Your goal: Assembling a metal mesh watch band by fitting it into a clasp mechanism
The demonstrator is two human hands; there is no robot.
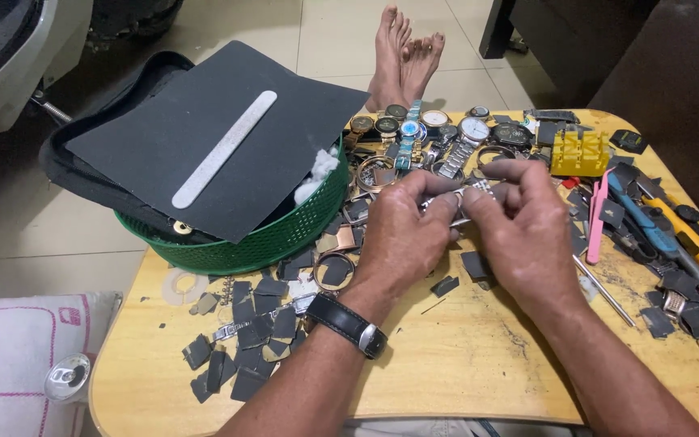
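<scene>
Over the middle of a small wooden table (463,364), both my hands pinch a silver metal watch band (472,191). My left hand (404,235) grips its left end, and a black wristwatch (348,324) sits on that wrist. My right hand (519,226) holds the band's right end with thumb and fingers closed over it. Most of the band is hidden behind my fingers.
A green basket (260,239) at the left holds a black pouch, dark sheets and a grey file (224,148). Several watches (438,129) lie at the far edge. A yellow block (580,152), pink tweezers (596,218), tools at the right, dark scraps (244,348), bare feet (404,57) beyond.
</scene>
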